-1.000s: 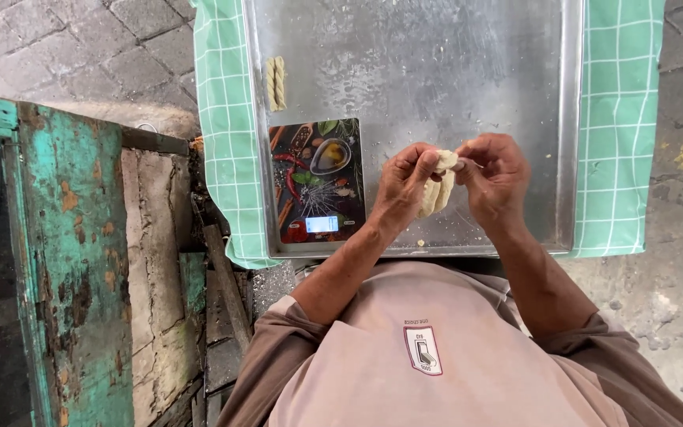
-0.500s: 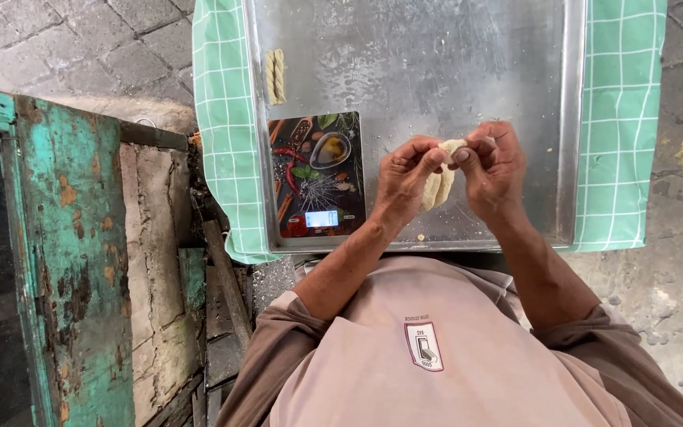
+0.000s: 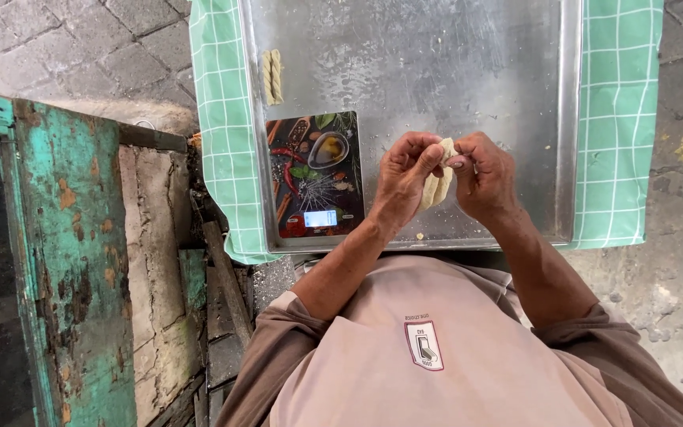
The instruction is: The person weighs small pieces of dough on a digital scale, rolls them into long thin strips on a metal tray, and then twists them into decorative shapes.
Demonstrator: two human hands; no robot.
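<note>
My left hand and my right hand meet over the near part of a metal tray. Between their fingertips they pinch a pale twisted strip of dough, which hangs down between the palms. Both hands grip its upper end; the lower part is partly hidden by the fingers. A finished twisted dough piece lies at the tray's far left corner. A small kitchen scale with a colourful picture top sits on the tray just left of my left hand.
The tray rests on a green checked cloth that hangs over both sides. A worn teal wooden door and rough planks stand to the left. Grey paving stones surround the table.
Both hands have stayed together over the tray, shifting slightly while the fingers work the dough's upper end. The dough hangs more upright between them now.
</note>
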